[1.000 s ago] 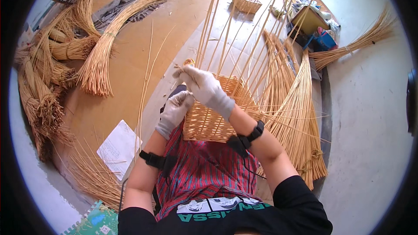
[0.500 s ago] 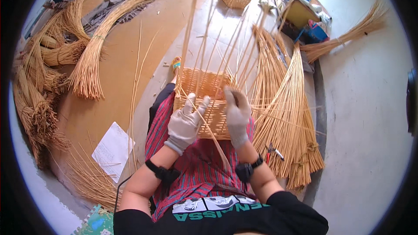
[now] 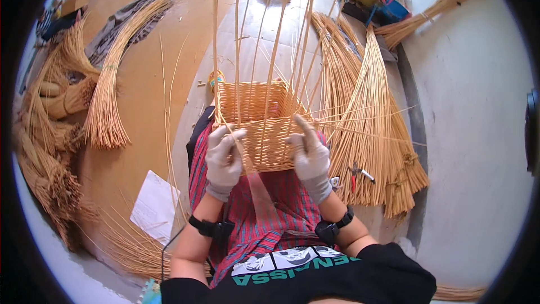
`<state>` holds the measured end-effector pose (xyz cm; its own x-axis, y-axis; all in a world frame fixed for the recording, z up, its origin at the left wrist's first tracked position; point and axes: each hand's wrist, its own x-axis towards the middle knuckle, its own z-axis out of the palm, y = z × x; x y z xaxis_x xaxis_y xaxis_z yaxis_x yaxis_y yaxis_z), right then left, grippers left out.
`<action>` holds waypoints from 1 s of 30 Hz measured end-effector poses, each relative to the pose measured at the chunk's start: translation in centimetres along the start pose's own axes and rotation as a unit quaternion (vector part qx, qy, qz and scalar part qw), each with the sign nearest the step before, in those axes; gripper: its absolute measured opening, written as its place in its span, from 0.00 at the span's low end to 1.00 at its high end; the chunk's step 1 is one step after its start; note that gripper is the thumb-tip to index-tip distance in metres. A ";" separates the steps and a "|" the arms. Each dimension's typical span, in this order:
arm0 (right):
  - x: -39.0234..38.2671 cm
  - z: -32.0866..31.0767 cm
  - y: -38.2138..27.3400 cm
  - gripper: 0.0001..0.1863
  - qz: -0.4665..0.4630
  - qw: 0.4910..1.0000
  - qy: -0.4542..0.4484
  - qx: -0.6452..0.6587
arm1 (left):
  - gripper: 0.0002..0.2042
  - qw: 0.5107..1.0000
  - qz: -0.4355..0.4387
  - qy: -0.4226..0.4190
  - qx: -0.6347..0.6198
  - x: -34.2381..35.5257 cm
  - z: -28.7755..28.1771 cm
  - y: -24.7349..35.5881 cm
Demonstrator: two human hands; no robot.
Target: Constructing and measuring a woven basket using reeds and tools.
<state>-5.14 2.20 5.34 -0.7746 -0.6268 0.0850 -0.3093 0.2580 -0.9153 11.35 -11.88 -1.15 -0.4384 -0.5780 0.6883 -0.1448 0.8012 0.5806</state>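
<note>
Resting on the lap over a red plaid cloth, a half-woven wicker basket is being gripped at its near edge by both gloved hands, the left hand and the right hand each clenched on weaving strands beside tall upright stakes.

Basket: woven cane, pale tan, matt, ribbed and rough to the eye. Loose rod bundles beside it — same dry, straw-coloured cane, smooth along each stem. Left hand and right hand: pale knit cloth gloves, matt. Lap cloth — striped woven fabric. Paper sheet: flat white. Floor: brown board, dull.
</note>
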 end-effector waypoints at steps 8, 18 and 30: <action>-3.0 12.6 -5.1 0.22 -0.443 0.848 -0.199 -0.210 | 0.31 0.719 -0.393 0.098 -0.565 -0.3 1.2 -2.0; -2.3 6.7 -0.2 0.20 -0.359 0.901 -0.241 0.021 | 0.25 0.981 -0.143 -0.027 -0.128 1.1 -1.4 -4.7; 5.7 8.7 -1.1 0.14 -0.256 0.963 0.015 0.085 | 0.05 0.888 -0.291 -0.121 -0.334 1.3 -0.6 -5.5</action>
<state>-4.36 -8.06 3.39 -0.5608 -0.6175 0.5516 -0.5617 -0.2058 -0.8013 12.10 -17.09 -3.22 -0.6515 -0.7491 0.1201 0.1132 0.0605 0.9917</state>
